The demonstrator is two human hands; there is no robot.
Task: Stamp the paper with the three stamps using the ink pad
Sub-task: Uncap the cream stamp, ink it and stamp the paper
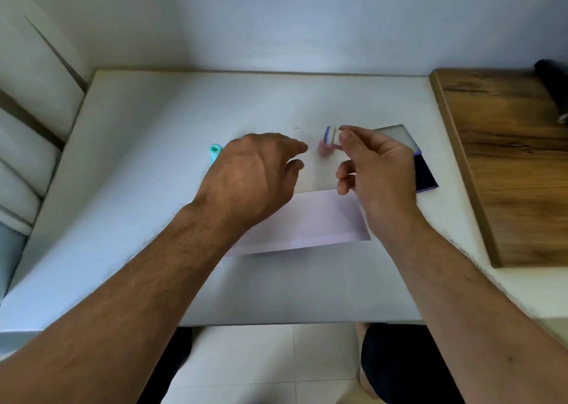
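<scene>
A pale lilac paper (307, 222) lies on the white table (138, 157), partly under my hands. My right hand (378, 170) pinches a small stamp (331, 135) with white, purple and pink parts between thumb and forefinger, above the paper's far edge; it is blurred. My left hand (255, 176) hovers over the paper's left part with curled fingers, holding nothing that I can see. A teal stamp (214, 152) lies on the table just left of my left hand. The open ink pad (425, 173), dark blue with a grey lid, sits behind my right hand.
A wooden board (507, 164) covers the table's right side, with a dark object (553, 90) at its far end. A wall runs along the table's far edge. White cushions (27, 127) stand to the left. My knees show under the near edge.
</scene>
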